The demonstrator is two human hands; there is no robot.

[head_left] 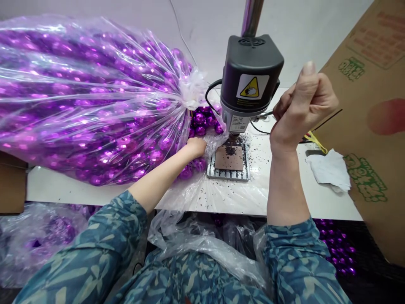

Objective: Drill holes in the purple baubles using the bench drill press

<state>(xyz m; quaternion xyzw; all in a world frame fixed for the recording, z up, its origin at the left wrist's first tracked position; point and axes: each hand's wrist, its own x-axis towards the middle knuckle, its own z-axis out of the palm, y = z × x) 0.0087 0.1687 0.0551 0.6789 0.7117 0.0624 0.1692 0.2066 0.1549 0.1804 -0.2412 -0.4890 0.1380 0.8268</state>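
Observation:
My right hand (303, 105) is raised, its fingers wrapped round the lever (267, 114) on the right side of a dark grey drill press (251, 63). Low among shiny purple mirror balls (201, 120), my left hand (196, 147) is curled closed beside the drill's base plate (229, 175). What its fingers hold is hidden under the hand. Below the drill head, a brown square board (228, 159) lies on the plate, with dark shavings scattered over it. Clear plastic film (218, 139) hangs between my left hand and the drill.
A large clear bag of purple mirror balls (95, 105), knotted at its neck, fills the left side. On the right stand a cardboard box (357, 105), a white cloth (330, 169) and a yellow-handled tool (316, 141). Shavings litter the white table (79, 190). Plastic sheeting (202, 240) covers my lap.

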